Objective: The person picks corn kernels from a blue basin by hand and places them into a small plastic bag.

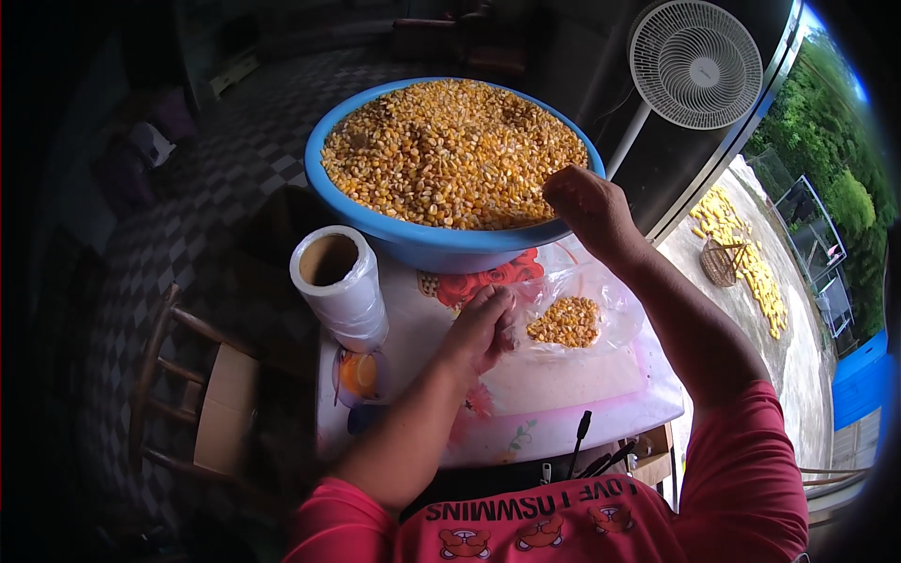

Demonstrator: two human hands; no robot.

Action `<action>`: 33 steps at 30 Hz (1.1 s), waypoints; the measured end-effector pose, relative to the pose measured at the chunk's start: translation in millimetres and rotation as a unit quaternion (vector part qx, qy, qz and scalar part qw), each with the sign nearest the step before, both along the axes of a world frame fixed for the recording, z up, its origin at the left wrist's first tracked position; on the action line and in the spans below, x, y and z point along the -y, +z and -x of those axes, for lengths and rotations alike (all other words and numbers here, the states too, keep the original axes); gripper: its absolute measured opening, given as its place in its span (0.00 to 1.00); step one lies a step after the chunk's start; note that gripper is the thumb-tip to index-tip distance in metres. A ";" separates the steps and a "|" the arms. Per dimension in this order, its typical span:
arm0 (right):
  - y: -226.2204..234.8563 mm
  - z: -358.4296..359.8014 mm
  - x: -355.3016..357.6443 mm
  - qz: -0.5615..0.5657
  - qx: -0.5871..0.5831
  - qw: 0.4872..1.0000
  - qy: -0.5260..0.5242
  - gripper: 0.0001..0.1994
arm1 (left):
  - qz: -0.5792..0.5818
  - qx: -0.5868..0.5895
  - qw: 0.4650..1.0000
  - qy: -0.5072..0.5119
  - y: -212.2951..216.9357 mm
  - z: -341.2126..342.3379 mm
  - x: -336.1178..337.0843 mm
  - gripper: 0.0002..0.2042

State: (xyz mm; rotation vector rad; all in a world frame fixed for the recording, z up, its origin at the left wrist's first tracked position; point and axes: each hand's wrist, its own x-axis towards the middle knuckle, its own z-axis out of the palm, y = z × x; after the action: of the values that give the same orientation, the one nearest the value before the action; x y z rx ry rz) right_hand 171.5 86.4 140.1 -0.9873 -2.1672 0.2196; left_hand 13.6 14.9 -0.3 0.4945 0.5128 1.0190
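My left hand [486, 327] is closed on the gathered edge of a clear plastic bag [617, 317] lying on the table. A small heap of yellow corn kernels [565, 324] sits inside the bag. Up at the right rim of a wide blue basin [441, 246], my right hand [589, 205] is curled with its fingers bent in. Whatever it may hold is hidden by the back of the hand. Loose corn kernels [450, 155] fill the basin in a mound above its rim.
A roll of clear plastic bags [358, 305] stands left of the basin on the patterned table [582, 385]. A white fan [696, 66] rises behind at right. A wooden chair [178, 375] stands left. Outside, corn cobs [762, 291] and a basket [721, 265] lie on the ground.
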 end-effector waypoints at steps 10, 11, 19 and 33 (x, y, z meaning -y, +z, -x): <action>2.1 54.0 -35.1 0.077 0.208 0.975 0.016 0.15 | -0.015 0.042 0.998 -0.037 1.1 0.1 -4.0 0.10; 1.7 54.4 -36.5 0.077 0.207 0.975 0.016 0.15 | -0.015 0.041 0.998 -0.036 -1.2 0.1 -4.6 0.10; 0.2 44.4 -38.2 0.031 0.119 0.992 -0.023 0.12 | 0.000 0.011 1.000 -0.006 -2.9 -1.2 -3.8 0.07; -28.6 -18.1 32.6 0.357 -0.319 0.878 0.027 0.13 | 0.014 0.007 1.000 0.006 -0.7 -0.8 -0.7 0.07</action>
State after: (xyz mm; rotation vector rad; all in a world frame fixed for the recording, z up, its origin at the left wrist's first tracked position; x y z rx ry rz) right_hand 189.6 53.9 111.5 -1.0338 -1.4908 1.2566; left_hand 14.4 15.7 -1.0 0.4594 0.5187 1.0247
